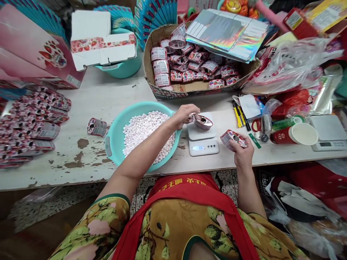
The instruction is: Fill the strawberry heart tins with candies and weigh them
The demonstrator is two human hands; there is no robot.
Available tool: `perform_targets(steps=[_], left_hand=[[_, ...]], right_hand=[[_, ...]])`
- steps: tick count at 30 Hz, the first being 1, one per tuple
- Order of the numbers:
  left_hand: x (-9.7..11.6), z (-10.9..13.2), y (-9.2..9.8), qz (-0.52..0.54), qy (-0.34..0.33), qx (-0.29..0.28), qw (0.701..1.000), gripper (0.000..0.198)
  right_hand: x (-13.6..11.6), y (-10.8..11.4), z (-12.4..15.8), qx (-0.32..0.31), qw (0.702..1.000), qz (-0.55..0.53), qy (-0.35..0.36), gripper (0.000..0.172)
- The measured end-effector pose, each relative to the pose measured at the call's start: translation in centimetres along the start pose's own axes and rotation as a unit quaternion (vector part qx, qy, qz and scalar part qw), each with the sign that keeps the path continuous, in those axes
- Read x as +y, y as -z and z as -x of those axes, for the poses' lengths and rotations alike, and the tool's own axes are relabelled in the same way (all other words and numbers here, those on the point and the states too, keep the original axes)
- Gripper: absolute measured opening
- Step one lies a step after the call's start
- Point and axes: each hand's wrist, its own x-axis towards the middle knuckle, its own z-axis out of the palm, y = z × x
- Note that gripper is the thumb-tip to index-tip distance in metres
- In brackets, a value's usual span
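A small strawberry-printed oval container [203,122] with a hole in its top sits on a white digital scale [204,148], whose display is lit blue. My left hand [187,115] is beside that container's left edge, fingers curled and pressed together; whatever they hold is too hidden to name. To the right of the scale, my right hand [244,148] grips another printed container [233,139], tilted above the table. Under my left forearm stands a turquoise basin [110,144] of small whitish candies [146,131].
A cardboard box [173,94] of similar containers is behind the scale. More containers [40,122] are piled at far left, with a single one [97,127] near the basin. A paper cup [294,134], yellow cutter [238,115] and second scale [329,135] are on the right.
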Motion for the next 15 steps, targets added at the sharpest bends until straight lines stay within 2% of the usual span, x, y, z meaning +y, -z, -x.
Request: perform_targets(steps=[2, 3, 5, 7, 9, 10, 12, 14, 15], left_hand=[[-0.3, 0.1, 0.0, -0.109, -0.054, -0.025, 0.992, 0.022], [-0.5, 0.2, -0.3, -0.194, -0.082, -0.038, 0.977, 0.021], [-0.9, 0.1, -1.2, -0.359, -0.107, -0.052, 0.926, 0.012], [-0.9, 0.0, -1.8, -0.458, -0.097, -0.023, 0.883, 0.008], [-0.1, 0.2, -1.0, -0.487, -0.084, 0.031, 0.869, 0.013], [0.6, 0.5, 0.0, -0.491, -0.077, 0.068, 0.865, 0.019], [2.4, 2.1, 3.4, -0.495, -0.063, 0.141, 0.855, 0.031], [4.0, 4.5, 8.3, -0.502, -0.039, 0.220, 0.835, 0.037], [4.5, 5.9, 11.0, -0.510, -0.014, 0.272, 0.816, 0.036]], right_hand=[[-0.1, -0.2, 0.0, -0.014, 1.000, 0.007, -0.004, 0.060], [-0.2, -0.3, 0.0, -0.021, 1.000, 0.010, -0.005, 0.060], [-0.5, -0.9, -0.3, -0.032, 0.999, 0.011, -0.003, 0.059], [-0.7, -2.0, -0.8, -0.044, 0.999, 0.010, 0.007, 0.058], [-0.7, -3.8, -1.4, -0.075, 0.996, 0.026, 0.030, 0.057], [-0.6, -5.0, -1.8, -0.100, 0.993, 0.046, 0.043, 0.058], [-0.3, -7.4, -2.3, -0.156, 0.980, 0.103, 0.068, 0.060], [-0.3, -9.4, -2.8, -0.210, 0.958, 0.162, 0.108, 0.055], [-0.5, -10.0, -3.1, -0.232, 0.946, 0.184, 0.133, 0.052]])
